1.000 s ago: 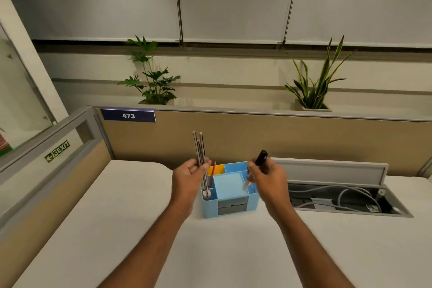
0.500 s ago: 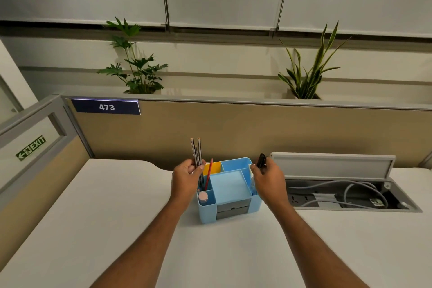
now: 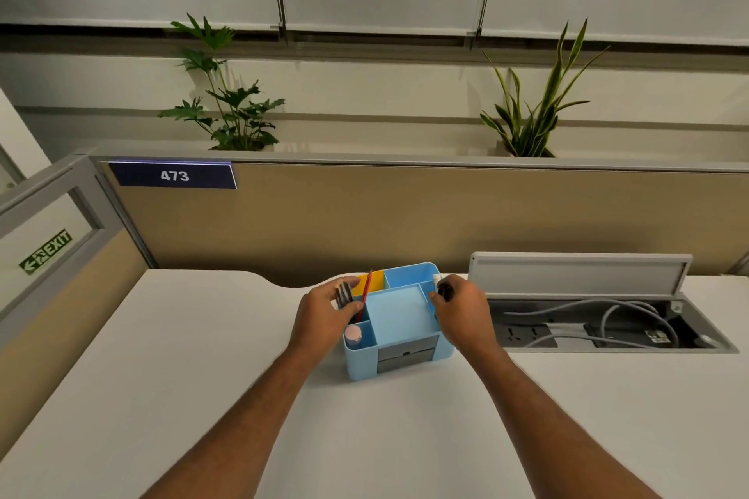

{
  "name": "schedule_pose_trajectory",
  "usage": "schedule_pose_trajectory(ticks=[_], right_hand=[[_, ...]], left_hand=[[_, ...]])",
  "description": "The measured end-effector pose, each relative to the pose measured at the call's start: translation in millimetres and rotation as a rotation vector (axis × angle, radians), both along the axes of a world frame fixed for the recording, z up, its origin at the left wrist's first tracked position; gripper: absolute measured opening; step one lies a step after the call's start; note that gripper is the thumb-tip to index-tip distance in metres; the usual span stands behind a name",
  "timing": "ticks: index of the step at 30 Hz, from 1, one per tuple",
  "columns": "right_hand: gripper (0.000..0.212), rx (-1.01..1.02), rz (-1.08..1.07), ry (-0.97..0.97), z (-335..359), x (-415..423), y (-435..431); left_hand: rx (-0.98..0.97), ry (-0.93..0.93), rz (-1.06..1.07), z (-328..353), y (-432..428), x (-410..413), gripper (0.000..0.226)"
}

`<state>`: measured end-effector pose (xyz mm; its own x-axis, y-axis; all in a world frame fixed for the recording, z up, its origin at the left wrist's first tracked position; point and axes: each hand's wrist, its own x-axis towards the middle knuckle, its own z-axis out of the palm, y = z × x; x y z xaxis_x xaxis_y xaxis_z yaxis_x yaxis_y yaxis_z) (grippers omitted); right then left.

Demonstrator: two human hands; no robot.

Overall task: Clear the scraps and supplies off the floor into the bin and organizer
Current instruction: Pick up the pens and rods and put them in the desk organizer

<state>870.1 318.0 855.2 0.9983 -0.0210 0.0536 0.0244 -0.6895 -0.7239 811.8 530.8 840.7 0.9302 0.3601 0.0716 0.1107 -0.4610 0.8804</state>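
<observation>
A light blue desk organizer (image 3: 399,316) with several compartments stands on the white desk (image 3: 162,377). My left hand (image 3: 324,314) grips a bundle of grey pencils (image 3: 344,293) lowered into the organizer's left side, only their tops showing. A red pencil (image 3: 366,292) leans in the compartment beside them, in front of a yellow insert (image 3: 373,280). A pink-capped item (image 3: 353,333) sits in the front left cell. My right hand (image 3: 460,310) holds a black pen (image 3: 446,290) at the organizer's right compartment, mostly hidden by my fingers.
An open cable tray (image 3: 608,330) with grey cords and sockets lies right of the organizer, its lid (image 3: 579,273) raised. A tan partition (image 3: 405,215) labelled 473 bounds the desk's back, with two plants (image 3: 227,101) behind it. A glass side panel (image 3: 44,247) bounds the left.
Both hands have dropped toward the organizer. The grey pencils, which stood tall above my left hand, have sunk into the left compartment, and the black pen has gone down into the right side.
</observation>
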Motion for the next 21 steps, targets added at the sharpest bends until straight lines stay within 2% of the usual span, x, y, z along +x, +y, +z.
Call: schedule_pose_trajectory(ticks=[6,10,13,17,21], right_hand=[[0.029,0.078,-0.037,-0.054,8.0,-6.1,-2.9],[0.029,0.190,-0.132,-0.124,18.7,-21.8,-17.1],[0.025,0.315,-0.190,-0.162,25.7,-45.5,-33.2],[0.021,0.475,-0.180,-0.170,30.3,-90.9,-55.1],[0.020,0.535,-0.171,-0.134,33.5,-143.9,-78.4]], left_hand=[[-0.006,-0.059,-0.039,8.6,0.7,-5.1,0.063],[-0.077,-0.095,0.019,17.1,-0.4,-13.7,0.083],[-0.088,-0.113,0.103,20.5,-3.6,-30.0,0.090],[-0.064,-0.130,0.217,30.7,-13.7,-66.8,0.087],[-0.017,-0.182,0.378,50.3,-47.4,-124.3,0.064]])
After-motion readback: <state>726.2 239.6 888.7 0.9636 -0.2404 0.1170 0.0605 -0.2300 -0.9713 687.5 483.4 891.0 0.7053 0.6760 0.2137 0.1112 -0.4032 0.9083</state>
